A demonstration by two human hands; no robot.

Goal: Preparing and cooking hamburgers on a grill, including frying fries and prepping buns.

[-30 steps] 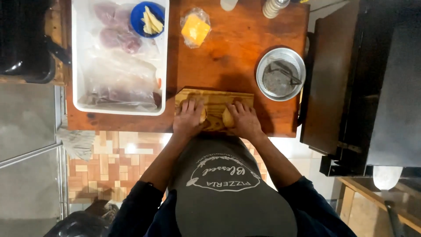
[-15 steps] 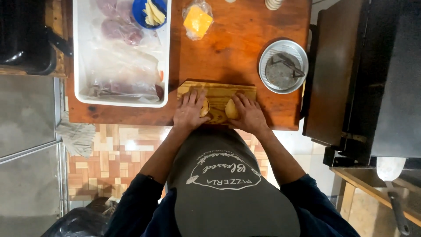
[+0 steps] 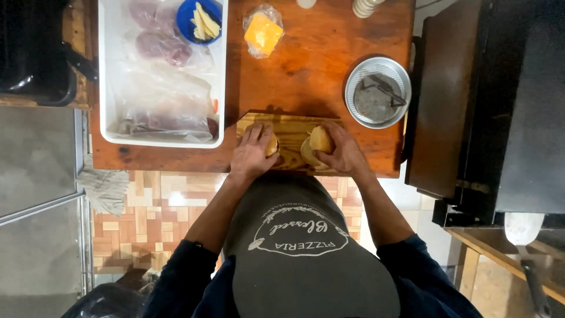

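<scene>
Overhead view of a wooden bench (image 3: 306, 65). On a cutting board (image 3: 289, 132), left hand (image 3: 252, 154) spread flat over one bun half (image 3: 271, 145); right hand (image 3: 343, 154) pinching the other half (image 3: 321, 139), lifted. Buns seemingly being split open; separating calls for gentle grip.

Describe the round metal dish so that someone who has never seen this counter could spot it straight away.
Start at the reddish wooden table and go to its right edge, next to the dark cooker. There, beyond the cutting board and the right hand, sits the metal dish. It is the only shiny, round, silver thing, with a small dark tool lying inside.
</scene>
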